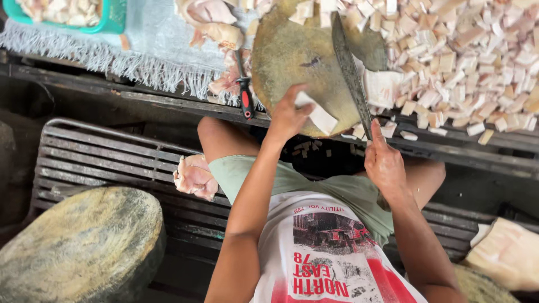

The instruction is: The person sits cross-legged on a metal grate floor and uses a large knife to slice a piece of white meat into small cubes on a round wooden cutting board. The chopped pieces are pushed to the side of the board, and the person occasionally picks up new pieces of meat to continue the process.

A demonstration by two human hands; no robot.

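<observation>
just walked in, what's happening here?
A seated person is cutting pale slabs of fatty meat on a round wooden chopping block. The left hand holds a white strip at the block's near edge; the right hand grips a long cleaver lying across the block. A large pile of cut cubes lies to the right, and a red-handled knife lies left of the block.

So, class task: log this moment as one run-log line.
left hand: holds white slab on round chopping block | right hand: grips cleaver | cut cubes: piled beside block
</observation>
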